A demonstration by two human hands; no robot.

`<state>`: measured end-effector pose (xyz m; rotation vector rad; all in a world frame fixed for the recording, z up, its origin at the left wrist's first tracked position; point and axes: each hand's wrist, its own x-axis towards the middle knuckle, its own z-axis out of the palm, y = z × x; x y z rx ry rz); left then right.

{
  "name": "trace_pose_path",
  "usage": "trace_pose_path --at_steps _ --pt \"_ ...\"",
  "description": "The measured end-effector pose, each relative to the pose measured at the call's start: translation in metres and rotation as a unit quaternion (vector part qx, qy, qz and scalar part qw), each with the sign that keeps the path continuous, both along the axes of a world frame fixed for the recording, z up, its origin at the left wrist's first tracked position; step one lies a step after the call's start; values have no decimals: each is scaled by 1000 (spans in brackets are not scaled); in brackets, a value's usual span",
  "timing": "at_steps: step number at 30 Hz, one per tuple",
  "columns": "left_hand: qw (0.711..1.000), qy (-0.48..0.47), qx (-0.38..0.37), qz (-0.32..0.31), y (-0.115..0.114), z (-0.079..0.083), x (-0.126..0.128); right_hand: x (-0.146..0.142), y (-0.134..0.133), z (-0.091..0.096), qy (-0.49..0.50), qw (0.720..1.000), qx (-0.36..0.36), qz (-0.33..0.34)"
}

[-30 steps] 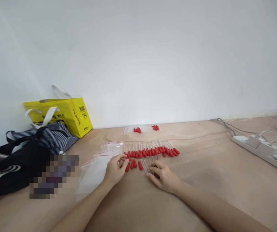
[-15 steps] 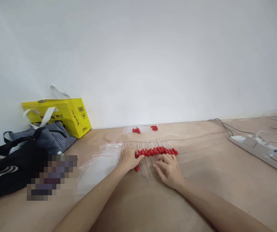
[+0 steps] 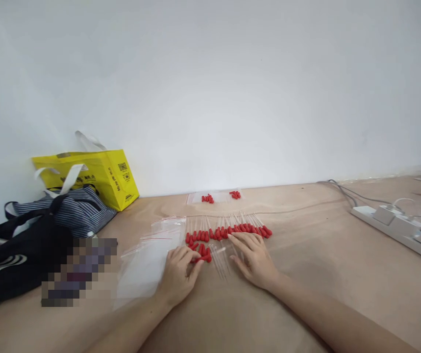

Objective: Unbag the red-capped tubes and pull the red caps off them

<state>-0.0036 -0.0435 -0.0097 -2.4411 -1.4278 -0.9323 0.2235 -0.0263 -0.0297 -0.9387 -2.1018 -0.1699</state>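
My left hand (image 3: 181, 267) is at a small pile of loose red rubber bulbs (image 3: 203, 250), its thumb and forefinger closed on one of them. My right hand (image 3: 253, 257), fingers apart, hovers or rests over the table beside several bare thin glass tubes (image 3: 218, 262); whether it touches one I cannot tell. Behind both hands lies a row of glass droppers (image 3: 245, 228), red bulbs toward me and clear tubes pointing at the wall. My right fingertips are close to the bulbs in the middle of that row.
Clear zip bags (image 3: 144, 262) lie left of my left hand. A bagged set of red-bulbed droppers (image 3: 217, 197) is by the wall. A yellow bag (image 3: 122, 179), a striped bag (image 3: 81, 208) and a black bag (image 3: 22, 255) stand left. A white power strip (image 3: 397, 235) with cables is at right.
My left hand has moved from the left end of the dropper row back toward me, onto the loose bulbs, uncovering that end. My right hand has opened its fingers a little.
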Motion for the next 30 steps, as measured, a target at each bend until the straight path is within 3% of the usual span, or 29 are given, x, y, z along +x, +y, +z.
trace_pose_path --at_steps 6,16,30 --pt "998 7 7 -69 -3 -3 20 -6 -1 -3 -37 998 20 40" --pt "993 22 34 -112 -3 1 28 -10 -4 -4 -74 995 58 28" --pt "991 59 30 -114 -10 4 29 -8 -11 2 -64 996 52 46"
